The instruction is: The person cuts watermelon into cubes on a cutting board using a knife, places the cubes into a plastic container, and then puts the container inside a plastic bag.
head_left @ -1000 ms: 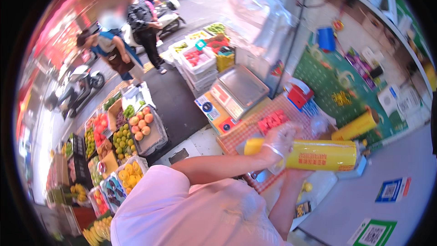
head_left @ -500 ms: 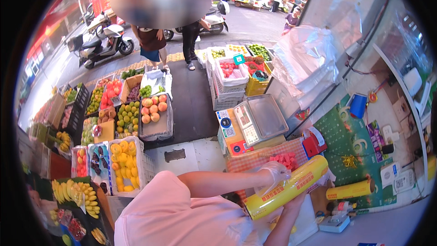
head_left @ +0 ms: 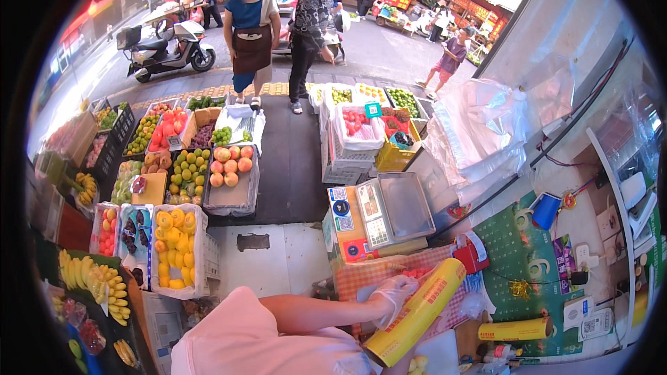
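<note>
A large yellow roll of cling film [head_left: 424, 309] with red print slants across the lower middle, its far end up to the right. My left hand [head_left: 393, 298], in a clear plastic glove, is closed against the roll's left side; its fingertips are partly hidden. Pink cut fruit pieces [head_left: 415, 273] show just past the hand and roll, on a red-checked cloth [head_left: 361, 278]. My right hand does not show. Pale fruit pieces [head_left: 417, 364] lie under the roll's near end, at the lower edge.
A scale with a metal tray [head_left: 406, 205] stands ahead, beside a red box [head_left: 471, 253]. A second yellow roll [head_left: 514, 329] lies at right. Crates of yellow fruit [head_left: 175, 246] and peaches [head_left: 231, 164] stand at left. Plastic bags [head_left: 476, 125] hang at right. Two people stand beyond the stall.
The view has tilted up, showing more street. The roll and my gloved left hand sit lower and further left in the picture. My right hand, earlier under the roll, has gone out of sight.
</note>
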A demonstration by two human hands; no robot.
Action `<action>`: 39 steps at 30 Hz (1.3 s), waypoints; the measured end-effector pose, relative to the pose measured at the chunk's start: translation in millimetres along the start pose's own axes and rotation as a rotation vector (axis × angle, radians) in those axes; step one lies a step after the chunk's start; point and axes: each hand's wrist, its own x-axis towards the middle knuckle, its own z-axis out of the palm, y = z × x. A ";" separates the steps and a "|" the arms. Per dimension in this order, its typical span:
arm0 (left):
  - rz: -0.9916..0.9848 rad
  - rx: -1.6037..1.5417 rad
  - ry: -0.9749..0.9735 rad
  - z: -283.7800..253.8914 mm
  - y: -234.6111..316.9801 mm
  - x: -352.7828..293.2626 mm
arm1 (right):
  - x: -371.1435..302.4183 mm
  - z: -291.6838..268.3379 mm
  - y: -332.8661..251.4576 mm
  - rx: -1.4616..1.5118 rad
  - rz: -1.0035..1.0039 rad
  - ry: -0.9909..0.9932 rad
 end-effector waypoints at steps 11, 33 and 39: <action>0.045 0.069 0.002 -29.5 7.7 2.2 | 3.8 4.3 3.6 -0.033 -0.018 -0.108; -0.097 -0.219 -0.258 -59.3 67.3 -57.3 | -8.8 12.8 1.0 -0.091 -0.116 0.001; -0.485 -0.445 -0.218 -35.5 65.7 11.2 | -18.6 11.1 11.6 -0.045 -0.008 0.107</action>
